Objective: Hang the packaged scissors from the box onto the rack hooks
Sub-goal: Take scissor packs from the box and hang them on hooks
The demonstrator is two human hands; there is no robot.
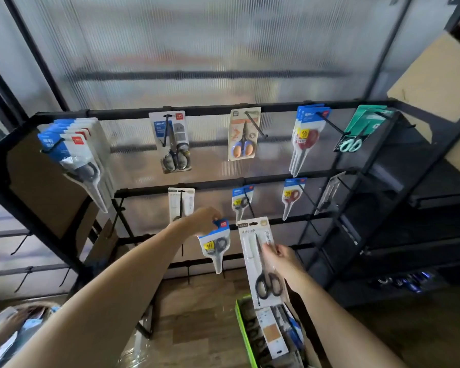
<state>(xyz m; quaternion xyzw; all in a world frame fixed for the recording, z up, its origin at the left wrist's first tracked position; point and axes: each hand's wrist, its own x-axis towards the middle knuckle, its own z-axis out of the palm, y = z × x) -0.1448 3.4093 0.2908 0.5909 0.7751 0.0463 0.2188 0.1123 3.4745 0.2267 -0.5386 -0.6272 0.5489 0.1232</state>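
My left hand (203, 221) pinches the blue top of a small pack of black-handled scissors (216, 245), which hangs down in front of the rack's lower bars. My right hand (279, 257) grips the middle of a long white pack with black scissors (262, 261), held upright beside the small one. Below them a green-edged box (243, 330) holds more packs. The black rack (223, 110) carries packs on its hooks: a thick blue-and-white stack (75, 152) at left, a grey pair (171, 144), an orange pair (243, 134), red pairs (304, 136) and a mint pair (356, 131).
A lower row of hooks holds a white pack (179, 203), a small blue pack (241, 200), a red-handled pack (291, 195) and a clear pack (329, 192). Dark shelving (422, 208) stands at right. Cardboard (48, 187) leans at left. The floor (197, 314) is wood.
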